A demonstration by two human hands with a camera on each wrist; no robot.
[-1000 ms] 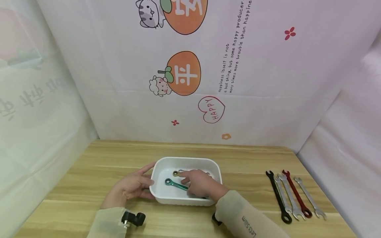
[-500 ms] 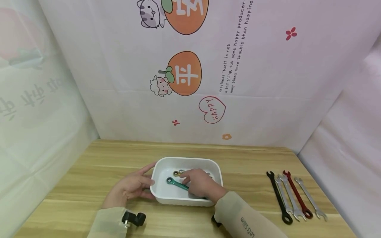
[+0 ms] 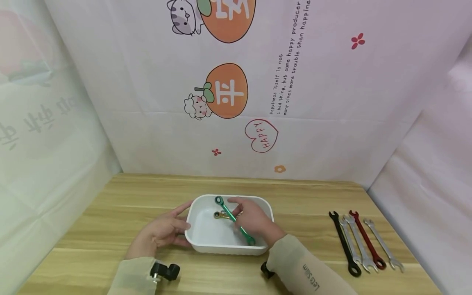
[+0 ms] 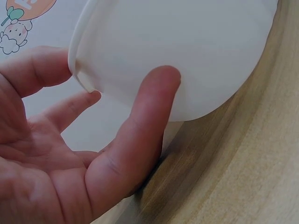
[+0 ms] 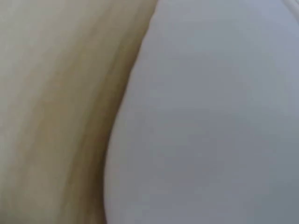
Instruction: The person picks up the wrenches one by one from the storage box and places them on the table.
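Observation:
A white plastic box sits on the table, with my left hand holding its left end. In the left wrist view, the thumb lies against the box wall and other fingers touch near the rim. Over the box, my right hand pinches a green ratcheting combination wrench near its middle. That wrench slants, its ring end up toward the far wall. A gold-coloured wrench lies beneath, partly covered by the hand. The right wrist view shows only the white box and wood, blurred.
To the right on the wooden table lies a row of wrenches: a black one, a red one and several silver ones. White printed cloth hangs behind and at both sides.
My right hand has taken hold of the green wrench and lifted it off the box floor, turning it steeper. The left hand and the box stay in place.

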